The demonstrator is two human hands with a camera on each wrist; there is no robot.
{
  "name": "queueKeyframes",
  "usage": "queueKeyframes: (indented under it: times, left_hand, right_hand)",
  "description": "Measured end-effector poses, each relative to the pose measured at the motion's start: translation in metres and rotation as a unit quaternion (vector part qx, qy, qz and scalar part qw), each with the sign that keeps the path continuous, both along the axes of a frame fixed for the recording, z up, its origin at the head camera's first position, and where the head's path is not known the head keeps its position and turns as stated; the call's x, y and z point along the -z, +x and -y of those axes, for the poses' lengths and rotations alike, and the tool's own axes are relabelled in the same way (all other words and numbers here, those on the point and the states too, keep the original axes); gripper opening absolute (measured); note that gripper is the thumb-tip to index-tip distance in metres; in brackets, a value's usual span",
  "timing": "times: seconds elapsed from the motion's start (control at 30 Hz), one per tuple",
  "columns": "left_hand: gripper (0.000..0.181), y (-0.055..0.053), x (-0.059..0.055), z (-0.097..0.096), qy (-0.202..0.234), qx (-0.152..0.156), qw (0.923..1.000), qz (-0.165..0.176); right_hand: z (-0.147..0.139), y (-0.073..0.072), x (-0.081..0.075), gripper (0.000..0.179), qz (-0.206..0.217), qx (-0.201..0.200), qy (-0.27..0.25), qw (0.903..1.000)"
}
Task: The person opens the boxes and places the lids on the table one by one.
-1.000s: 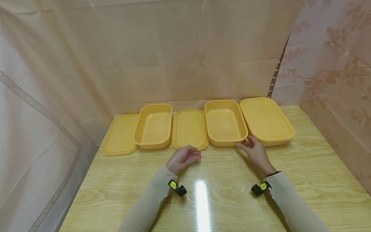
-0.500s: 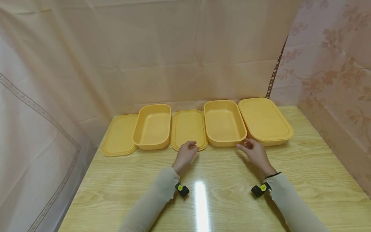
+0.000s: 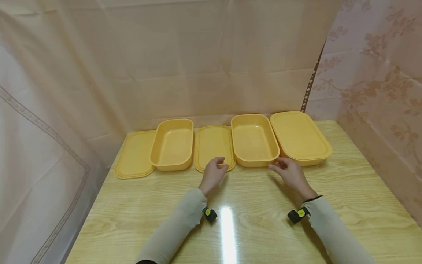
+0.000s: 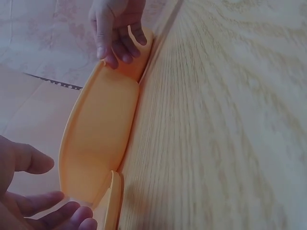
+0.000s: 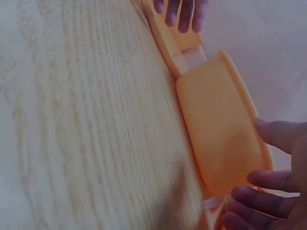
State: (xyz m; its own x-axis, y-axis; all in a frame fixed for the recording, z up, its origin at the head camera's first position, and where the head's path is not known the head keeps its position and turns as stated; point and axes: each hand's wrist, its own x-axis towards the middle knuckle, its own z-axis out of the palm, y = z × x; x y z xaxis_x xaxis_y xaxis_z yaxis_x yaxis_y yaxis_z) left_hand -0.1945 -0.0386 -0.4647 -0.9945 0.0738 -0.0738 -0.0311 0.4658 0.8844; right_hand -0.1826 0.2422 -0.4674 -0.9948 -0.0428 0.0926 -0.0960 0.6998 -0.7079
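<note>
In the head view my left hand [image 3: 212, 174] hovers over the front edge of the middle yellow lid [image 3: 214, 143], thumb apart from loosely bent fingers and nothing between them. My right hand [image 3: 290, 175] is at the front right corner of an uncovered yellow food container [image 3: 257, 163]. Its thumb is by the front wall and its fingers reach toward the gap on the right. The right wrist view has that thumb near the container's rim [image 5: 240, 79], the fingers extended close to the wall; whether they touch is unclear.
Further left are another uncovered container [image 3: 174, 167] and a flat yellow lid [image 3: 136, 154]. At the right end a container wears its lid [image 3: 300, 135]. All stand in a row along the back of the wooden table [image 3: 257, 227], before a beige curtain [image 3: 184, 55].
My left hand has shifted slightly right and forward, over the lid's front edge, with its fingers more bent. My right hand stays at the container's corner, and the containers keep their places.
</note>
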Motion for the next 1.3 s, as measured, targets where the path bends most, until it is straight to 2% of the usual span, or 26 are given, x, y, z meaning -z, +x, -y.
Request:
queueKeyframes:
  times: [0.27, 0.43, 0.77, 1.03, 1.3]
  left_hand:
    - [0.043, 0.000, -0.002, -0.004, -0.013, -0.001, 0.9995, -0.029]
    - [0.045, -0.002, -0.002, -0.007, -0.022, -0.001, 0.9990, -0.039]
    - [0.047, -0.002, -0.002, -0.011, -0.002, 0.018, 0.9989, -0.044]
    - [0.041, -0.001, -0.001, -0.021, 0.009, 0.011, 0.9969, -0.077]
    - [0.039, -0.003, -0.004, -0.027, -0.002, 0.006, 0.9932, -0.116]
  right_hand:
    - [-0.002, 0.001, -0.007, 0.044, 0.003, -0.019, 0.011, 0.9998]
    - [-0.005, 0.002, -0.009, 0.050, 0.009, -0.027, 0.025, 0.9993]
    - [-0.008, 0.003, -0.013, 0.046, -0.001, -0.012, 0.018, 0.9998]
    - [-0.011, 0.004, -0.022, 0.040, -0.054, -0.016, 0.042, 0.9975]
    - [-0.017, 0.004, -0.026, 0.034, -0.094, -0.014, 0.040, 0.9947]
